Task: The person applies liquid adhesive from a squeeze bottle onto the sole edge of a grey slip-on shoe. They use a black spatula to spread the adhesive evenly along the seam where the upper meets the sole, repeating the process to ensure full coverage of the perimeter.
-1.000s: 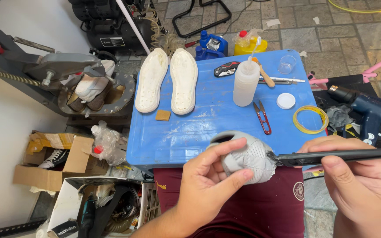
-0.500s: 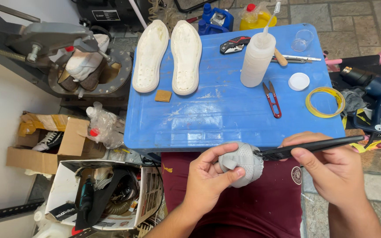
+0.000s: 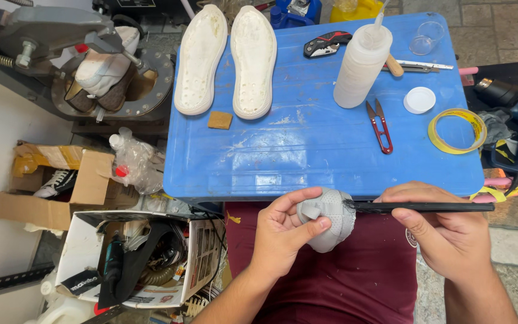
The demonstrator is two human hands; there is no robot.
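Left hand [image 3: 283, 231] grips the grey shoe upper [image 3: 330, 217] at lower centre; right hand [image 3: 445, 231] pinches a black brush [image 3: 421, 207], bristles touching it. Gluing looks underway, calling for steady strokes.

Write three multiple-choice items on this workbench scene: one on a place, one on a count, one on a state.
1. Where does the small tan block lie?
A. Just below the gap between the two soles
B. Inside the yellow tape ring
C. On the white cap

2. How many white soles lie on the blue table?
A. One
B. Two
C. Four

3. What does the right hand hold?
A. The red snips
B. Nothing
C. A thin black brush

Answers: 1 A, the block sits at the soles' lower ends. 2 B, a pair lies side by side. 3 C, its tip touches the grey shoe piece gripped by the left hand.
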